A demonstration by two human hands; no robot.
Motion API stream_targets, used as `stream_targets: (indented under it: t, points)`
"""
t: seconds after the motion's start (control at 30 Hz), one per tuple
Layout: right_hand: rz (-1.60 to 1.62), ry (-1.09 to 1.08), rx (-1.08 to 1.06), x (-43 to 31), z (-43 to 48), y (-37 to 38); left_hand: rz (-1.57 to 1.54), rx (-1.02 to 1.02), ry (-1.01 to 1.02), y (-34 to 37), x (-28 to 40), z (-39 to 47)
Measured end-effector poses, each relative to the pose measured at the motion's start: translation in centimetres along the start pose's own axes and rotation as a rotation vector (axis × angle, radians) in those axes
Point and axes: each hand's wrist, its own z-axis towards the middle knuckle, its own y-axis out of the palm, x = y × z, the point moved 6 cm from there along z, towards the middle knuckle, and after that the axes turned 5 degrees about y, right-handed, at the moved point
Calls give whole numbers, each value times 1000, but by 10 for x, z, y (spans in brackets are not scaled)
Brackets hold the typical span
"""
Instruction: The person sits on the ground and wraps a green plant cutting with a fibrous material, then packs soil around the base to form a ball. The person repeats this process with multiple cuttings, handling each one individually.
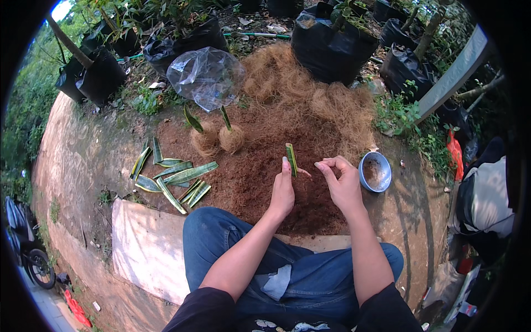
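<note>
My left hand (284, 189) holds an upright piece of snake plant leaf (291, 157), green with a yellowish edge, between thumb and fingers. To its right is my right hand (344, 182), thumb and forefinger pinched together; I see nothing between them, though a thin fibre could be hidden. Below both hands spreads dark brown coconut coir (265, 178). Two fibre-wrapped balls, the left ball (204, 140) and the right ball (232, 139), stand beyond my left hand, each with a leaf cutting upright in its top. Several cut snake plant leaves (178, 172) lie at the left.
A blue-grey bowl (375, 172) with brown residue stands right of my right hand. Behind the coir lie loose coconut fibre (307, 91) and a clear plastic bag (205, 76). Black grow bags (334, 50) line the back. Another person (483, 199) sits at the far right.
</note>
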Motion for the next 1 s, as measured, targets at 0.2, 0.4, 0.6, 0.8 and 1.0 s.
stream_targets:
  t: [0.2,0.4,0.6,0.8,1.0]
  points:
    - [148,46,194,-1,1,-12,-13,6,5,1,1,0]
    - [-140,-165,-152,-16,-8,12,108,143,102,-5,0,2]
    - [-157,-142,-178,-14,-13,22,88,93,27,1,4,-4]
    - [-171,-129,-184,-13,-12,21,76,76,12,3,2,-2]
    - [-134,-93,-186,-12,-7,19,-76,95,-61,4,-29,1]
